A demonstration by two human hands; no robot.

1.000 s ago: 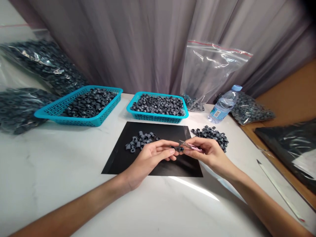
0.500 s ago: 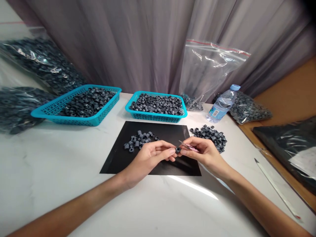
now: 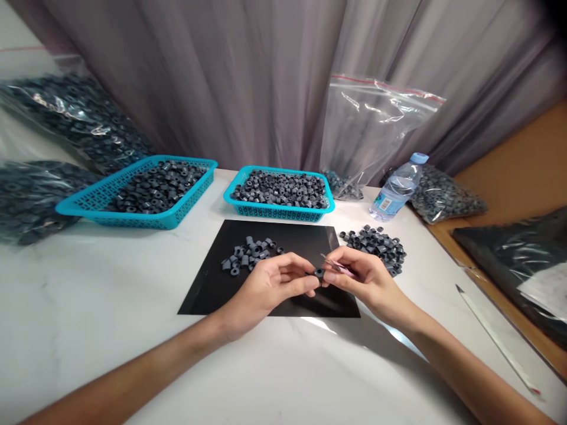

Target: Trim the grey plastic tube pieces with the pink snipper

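Note:
Over the black mat (image 3: 208, 295), my left hand (image 3: 268, 289) pinches a small dark grey cylindrical piece with a hole (image 3: 319, 273) between thumb and fingers. My right hand (image 3: 367, 278) is closed around a slim pink tool with a pointed metal tip (image 3: 340, 267); its exact kind cannot be made out. The right thumb and fingertips also meet the small piece from the other side. Behind my left hand, a loose group of similar grey pieces (image 3: 248, 254) lies on the mat. Beyond my right hand, another heap of these pieces (image 3: 376, 245) sits on the table, partly covered by the hand.
Two blue baskets (image 3: 166, 219) (image 3: 279, 211) of grey pieces stand at the back. Bagged pieces (image 3: 84, 112) are on the left. A zip bag (image 3: 367, 124), a water bottle (image 3: 396, 189) and a filled bag (image 3: 447, 195) stand back right. A long white strip (image 3: 496, 339) lies right.
The hands stay together at the small piece, with slight finger movement and a small tilt of the pink tool. The whole view has shifted a little.

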